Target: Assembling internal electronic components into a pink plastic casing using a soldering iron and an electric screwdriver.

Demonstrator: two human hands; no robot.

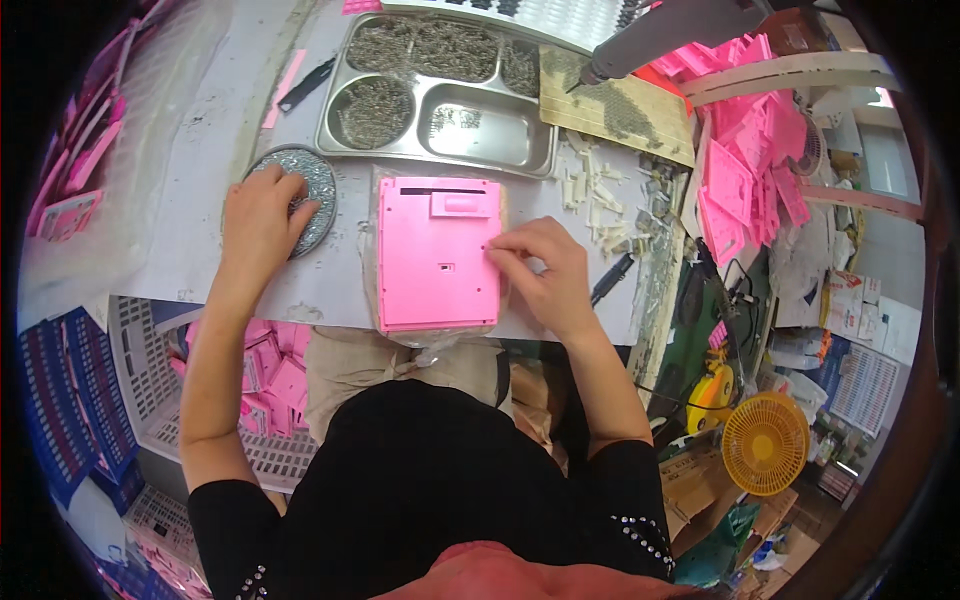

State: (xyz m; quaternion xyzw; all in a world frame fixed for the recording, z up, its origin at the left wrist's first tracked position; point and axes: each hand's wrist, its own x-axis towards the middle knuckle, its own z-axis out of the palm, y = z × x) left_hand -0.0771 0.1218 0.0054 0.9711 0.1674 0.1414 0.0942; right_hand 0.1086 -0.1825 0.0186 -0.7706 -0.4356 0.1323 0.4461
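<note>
A pink plastic housing (430,240) lies on a clear plastic bag in front of me, with a slot along its top and a small raised block at the upper right. At its right edge, my right hand (548,268) pinches thumb and forefinger together over the surface; whatever sits between the tips is too small to name. My left hand (262,220) reaches into a round dish (325,215) of small silvery metal pieces that look like screws. Its fingers are curled down among them, and what they grip is hidden.
Beyond the housing stands a steel compartment tray (480,150) with small metal parts. An electric screwdriver (670,40) hangs above a yellowish board (645,115). White plastic pieces (600,195) and a black pen-like tool (612,278) lie rightward. Pink parts fill a crate (150,350) at lower left.
</note>
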